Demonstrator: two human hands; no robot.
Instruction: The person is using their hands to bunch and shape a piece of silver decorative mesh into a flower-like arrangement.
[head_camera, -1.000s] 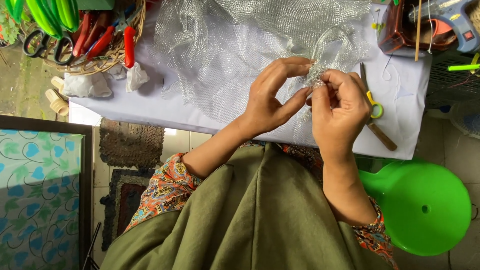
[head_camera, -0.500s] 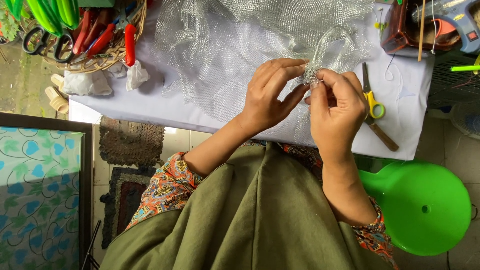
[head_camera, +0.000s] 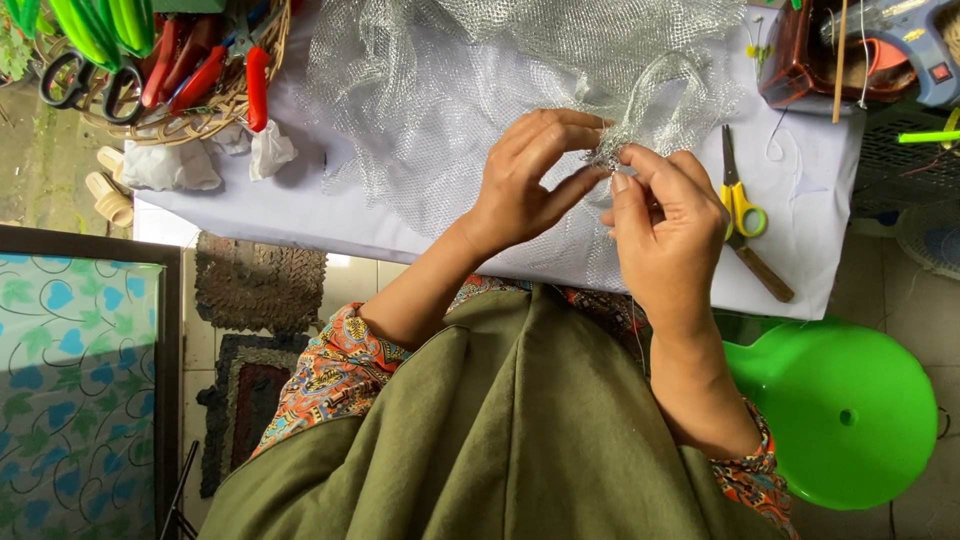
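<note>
1. Head view, centre: left hand (head_camera: 525, 190) and right hand (head_camera: 665, 215) raised just above the desk (head_camera: 300, 210), meeting over a gathered bit of silver mesh (head_camera: 420, 110).
2. Left fingers (head_camera: 560, 135) curled together, tips pinched on a small bunched tuft of the mesh; likely held so to keep the gather from springing loose.
3. Right fingers (head_camera: 640, 165) closed thumb against forefinger on the same tuft from the other side, touching it; a fine thread or wire may run down from this hand, too thin to tell.
4. Rest of the mesh spread loose across the white desk cover, trailing away from the hands toward the far edge, a loop of it standing up just beyond the fingertips.
5. Right of the hands: yellow-handled scissors (head_camera: 740, 200) flat on the cover, near and within easy reach, a brown wooden handle (head_camera: 765, 272) just beside them.
6. Far right corner: brown box (head_camera: 795, 60) with a blue glue gun (head_camera: 915, 45) resting on it.
7. Far left corner: woven basket (head_camera: 215, 110) holding red-handled pliers (head_camera: 255, 85) and black scissors (head_camera: 85, 85); white crumpled bits (head_camera: 170, 165) beside it.
8. Below the desk: green plastic stool (head_camera: 840, 410) near the right elbow, patterned mats (head_camera: 260, 285) on the floor.
</note>
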